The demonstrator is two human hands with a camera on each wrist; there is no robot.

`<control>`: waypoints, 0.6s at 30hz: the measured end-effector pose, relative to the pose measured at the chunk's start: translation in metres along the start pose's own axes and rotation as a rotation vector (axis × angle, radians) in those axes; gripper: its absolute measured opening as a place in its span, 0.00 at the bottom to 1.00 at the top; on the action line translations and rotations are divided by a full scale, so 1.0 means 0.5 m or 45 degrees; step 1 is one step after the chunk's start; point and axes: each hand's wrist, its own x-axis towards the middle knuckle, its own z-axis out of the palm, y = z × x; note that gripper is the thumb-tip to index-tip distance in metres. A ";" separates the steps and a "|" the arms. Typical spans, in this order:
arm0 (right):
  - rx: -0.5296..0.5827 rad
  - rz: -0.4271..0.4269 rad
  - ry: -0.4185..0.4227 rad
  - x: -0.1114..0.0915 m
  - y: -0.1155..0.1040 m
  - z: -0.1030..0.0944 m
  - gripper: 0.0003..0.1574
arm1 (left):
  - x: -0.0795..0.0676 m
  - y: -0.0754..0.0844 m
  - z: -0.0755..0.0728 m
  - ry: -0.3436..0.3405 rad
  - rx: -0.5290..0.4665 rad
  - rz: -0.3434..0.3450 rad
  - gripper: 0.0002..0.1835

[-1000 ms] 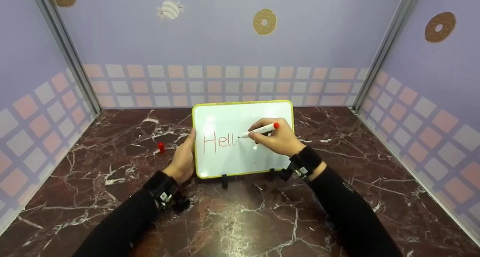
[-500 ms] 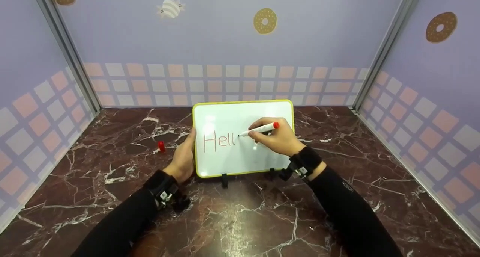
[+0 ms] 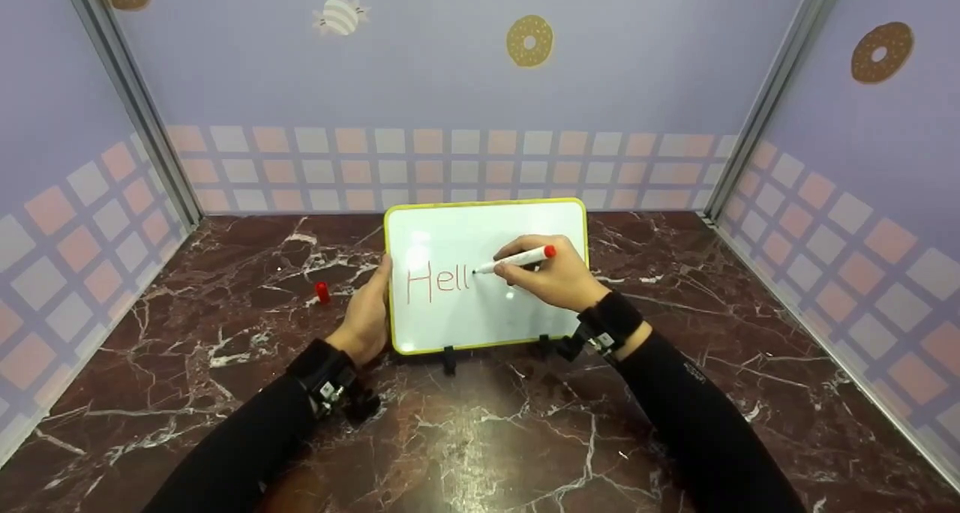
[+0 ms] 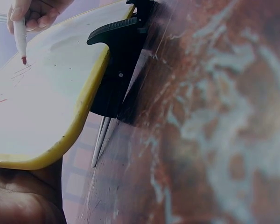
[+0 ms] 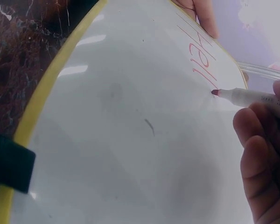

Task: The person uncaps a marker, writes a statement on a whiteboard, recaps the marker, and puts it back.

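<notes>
A yellow-framed whiteboard [image 3: 450, 322] leans back on black stand feet, with "Hell" written on it in red. My left hand [image 3: 367, 314] grips its left edge; in the left wrist view the palm [image 4: 18, 200] lies against the frame, the other fingers hidden behind the board. In my right hand [image 3: 559, 277] a white marker [image 3: 525, 258] with a red end is pinched between thumb and fingers. Its red tip [image 5: 215, 92] is right at the board surface, just beside the last "l". A red marker cap [image 3: 322, 292] stands on the table, left of the left hand.
The brown marbled table [image 3: 465, 438] runs back to a lilac wall [image 3: 435, 78] with pink and white squares. Side walls stand left and right. A black stand foot [image 3: 449, 361] juts forward below the board's bottom edge.
The right hand and marker have shifted very slightly left, bringing the tip closer to the last "l". The left hand, board and cap have stayed in place.
</notes>
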 end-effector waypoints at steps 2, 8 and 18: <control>-0.003 0.003 -0.009 0.000 -0.001 0.000 0.07 | 0.000 0.000 0.000 -0.001 0.002 0.000 0.39; -0.035 0.002 -0.042 0.000 -0.003 0.000 0.07 | 0.000 0.000 0.001 0.002 -0.012 -0.004 0.38; -0.010 0.042 -0.102 -0.001 -0.004 -0.005 0.07 | -0.003 0.003 0.000 -0.012 -0.020 -0.005 0.38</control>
